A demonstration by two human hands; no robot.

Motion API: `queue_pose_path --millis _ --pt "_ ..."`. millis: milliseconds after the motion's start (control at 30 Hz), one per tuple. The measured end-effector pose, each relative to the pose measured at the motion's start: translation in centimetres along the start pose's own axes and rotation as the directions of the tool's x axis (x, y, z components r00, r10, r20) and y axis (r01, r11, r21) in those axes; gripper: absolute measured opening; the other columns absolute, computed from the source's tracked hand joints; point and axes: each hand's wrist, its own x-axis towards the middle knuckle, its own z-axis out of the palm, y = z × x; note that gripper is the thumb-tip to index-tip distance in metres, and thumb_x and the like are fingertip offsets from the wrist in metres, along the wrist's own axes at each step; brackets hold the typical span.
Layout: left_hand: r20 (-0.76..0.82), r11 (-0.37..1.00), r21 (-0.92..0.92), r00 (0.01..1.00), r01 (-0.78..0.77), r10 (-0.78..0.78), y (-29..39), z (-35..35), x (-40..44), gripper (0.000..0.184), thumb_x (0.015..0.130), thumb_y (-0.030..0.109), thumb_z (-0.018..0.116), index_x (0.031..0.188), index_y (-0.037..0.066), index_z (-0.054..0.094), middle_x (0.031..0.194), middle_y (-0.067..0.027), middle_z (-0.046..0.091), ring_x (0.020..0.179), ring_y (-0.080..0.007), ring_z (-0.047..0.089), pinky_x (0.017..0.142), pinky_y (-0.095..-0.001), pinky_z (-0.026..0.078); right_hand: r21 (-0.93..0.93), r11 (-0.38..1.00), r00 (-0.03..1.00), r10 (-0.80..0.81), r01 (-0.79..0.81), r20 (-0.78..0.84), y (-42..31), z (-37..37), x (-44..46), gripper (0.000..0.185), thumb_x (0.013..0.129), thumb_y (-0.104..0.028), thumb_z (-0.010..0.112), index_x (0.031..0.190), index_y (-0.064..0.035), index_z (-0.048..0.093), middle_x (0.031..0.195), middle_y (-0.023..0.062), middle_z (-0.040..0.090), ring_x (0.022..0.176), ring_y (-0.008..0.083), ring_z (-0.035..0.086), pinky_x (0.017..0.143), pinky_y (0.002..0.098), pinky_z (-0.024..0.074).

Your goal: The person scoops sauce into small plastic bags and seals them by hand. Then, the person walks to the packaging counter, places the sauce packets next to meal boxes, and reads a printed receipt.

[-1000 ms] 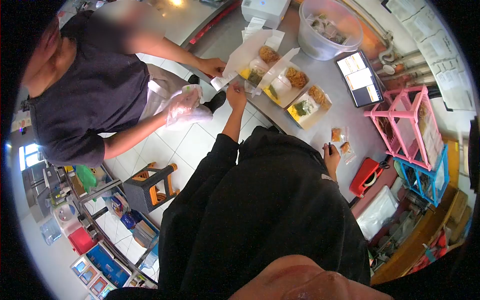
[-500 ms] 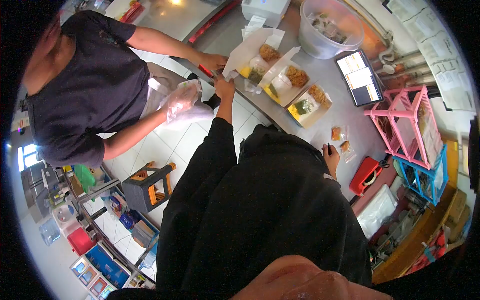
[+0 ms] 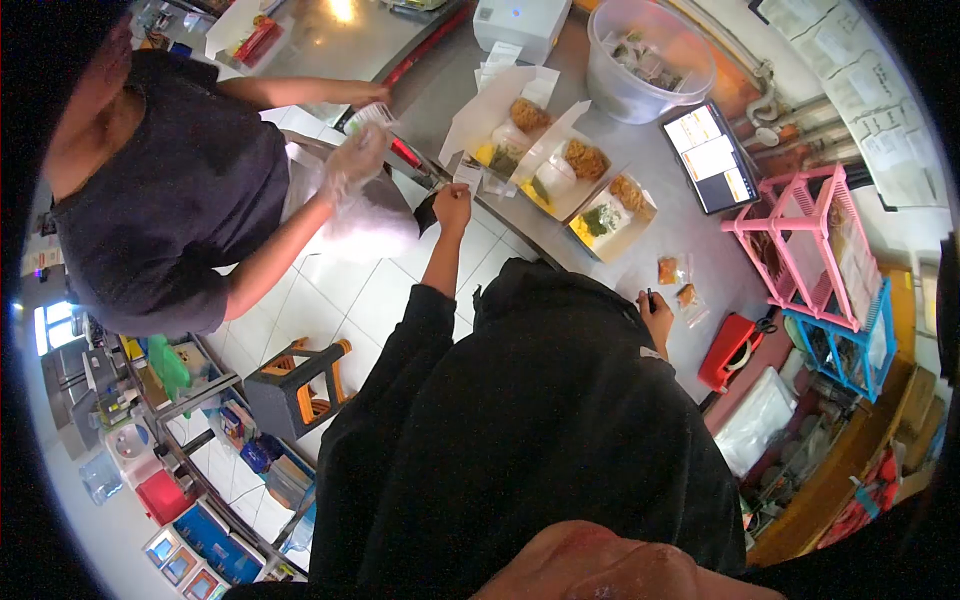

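My left hand (image 3: 453,207) is closed at the table's near edge, on a small white paper slip (image 3: 467,174). Beyond it stand three open meal boxes: the left box (image 3: 478,108), the middle box (image 3: 540,150) and the right box (image 3: 630,235). Each contains fried chicken, rice and yellow and green food. My right hand (image 3: 657,318) rests at the table edge, fingers closed round a dark pen (image 3: 651,299). Close to it lie two small clear sachets with orange-brown contents, one sachet (image 3: 668,270) above the other (image 3: 687,296).
A co-worker (image 3: 170,190) at left holds a printed slip (image 3: 368,117), one hand gloved in clear plastic. On the table are a white printer (image 3: 520,25), plastic tub (image 3: 650,90), tablet (image 3: 712,160), pink rack (image 3: 800,240) and red tape dispenser (image 3: 722,355). A step stool (image 3: 290,390) stands on the floor.
The co-worker's hands have drawn back left from the boxes, now with a printed slip. My left hand has shifted slightly down, apart from the co-worker's hand. My right hand stays with the pen.
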Motion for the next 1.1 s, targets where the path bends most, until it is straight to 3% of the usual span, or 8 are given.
queue_pose_path --millis 167,233,367,467,633,800,900,1100 --pt "0.106 0.991 -0.111 0.993 0.071 -0.060 5.0 -3.3 -4.1 0.033 0.070 0.010 0.067 0.101 0.005 0.061 0.082 -0.0084 0.061 0.075 -0.0185 0.061 0.065 -0.0296 0.047 0.015 0.997 0.995 -0.081 0.082 -0.051 -1.5 -0.6 0.6 0.032 0.087 -0.030 0.058 0.075 -0.0013 0.063 0.061 0.0107 0.060 0.054 0.0154 0.054 0.054 0.0303 0.0427" --pt "0.062 0.669 -0.739 0.997 0.080 -0.050 9.2 -4.8 -5.9 0.047 0.070 0.004 0.067 0.114 0.003 0.053 0.090 -0.0067 0.058 0.075 -0.0158 0.059 0.066 -0.0275 0.047 0.037 0.994 0.990 -0.099 0.103 -0.096 -2.2 -0.8 1.2 0.032 0.087 -0.030 0.058 0.076 -0.0009 0.062 0.063 0.0104 0.060 0.054 0.0149 0.052 0.054 0.0300 0.0418" --pt "0.292 0.659 -0.718 0.956 0.223 -0.006 17.2 -7.3 -7.0 0.061 0.072 0.001 0.067 0.126 0.003 0.041 0.103 -0.0098 0.057 0.078 -0.0172 0.059 0.072 -0.0268 0.048 0.130 0.981 0.987 -0.136 0.147 -0.087 -6.8 -2.9 2.7 0.028 0.087 -0.028 0.059 0.085 -0.0002 0.062 0.070 0.0088 0.061 0.059 0.0125 0.053 0.056 0.0274 0.0410" --pt "0.131 0.575 -0.815 0.944 -0.071 0.302 23.8 -6.4 -9.2 0.065 0.077 0.004 0.067 0.134 0.003 0.034 0.109 -0.0115 0.056 0.088 -0.0164 0.058 0.080 -0.0259 0.047 0.364 0.901 0.964 -0.265 0.236 0.029 -13.0 -5.5 3.2 0.023 0.088 -0.025 0.058 0.092 -0.0030 0.062 0.072 -0.0008 0.057 0.063 0.0057 0.048 0.055 0.0228 0.0360" --pt "0.210 0.203 -0.972 0.823 0.118 0.528 31.5 -6.0 -13.7 0.051 0.094 0.011 0.047 0.140 0.004 0.026 0.120 -0.0121 0.052 0.099 -0.0171 0.056 0.085 -0.0307 0.048 0.633 0.671 0.879 -0.476 0.386 -0.031 -23.5 -8.2 -0.5 0.021 0.086 -0.021 0.062 0.091 -0.0011 0.061 0.072 -0.0033 0.053 0.063 0.0046 0.045 0.054 0.0209 0.0341" --pt "0.254 0.272 -0.954 0.820 0.126 0.513 33.6 -5.7 -15.5 0.046 0.096 0.013 0.041 0.136 -0.003 0.028 0.118 -0.0172 0.055 0.099 -0.0220 0.059 0.087 -0.0342 0.048 0.563 0.727 0.901 -0.426 0.393 -0.078 -23.5 -8.8 -2.2 0.016 0.084 -0.014 0.064 0.091 -0.0005 0.061 0.068 -0.0050 0.052 0.062 0.0021 0.042 0.052 0.0197 0.0312" --pt "0.565 0.294 -0.794 0.469 0.532 0.679 33.2 -6.8 -14.4 0.039 0.095 0.016 0.042 0.125 -0.009 0.043 0.120 -0.0203 0.055 0.101 -0.0244 0.060 0.089 -0.0354 0.048 0.791 0.582 0.964 -0.264 0.187 -0.034 -24.2 -11.2 -4.1 0.012 0.086 -0.015 0.062 0.088 -0.0036 0.058 0.061 -0.0068 0.047 0.050 0.0000 0.037 0.046 0.0169 0.0261" --pt "0.584 0.446 -0.806 0.397 0.390 0.708 33.7 -6.1 -14.7 0.026 0.092 0.017 0.053 0.101 -0.005 0.064 0.096 -0.0077 0.065 0.086 -0.0112 0.060 0.077 -0.0257 0.047 0.847 0.510 0.965 -0.261 0.152 -0.016 -23.7 -12.6 -6.1 0.011 0.085 -0.007 0.063 0.093 -0.0034 0.055 0.072 -0.0026 0.055 0.059 0.0035 0.049 0.054 0.0186 0.0388"
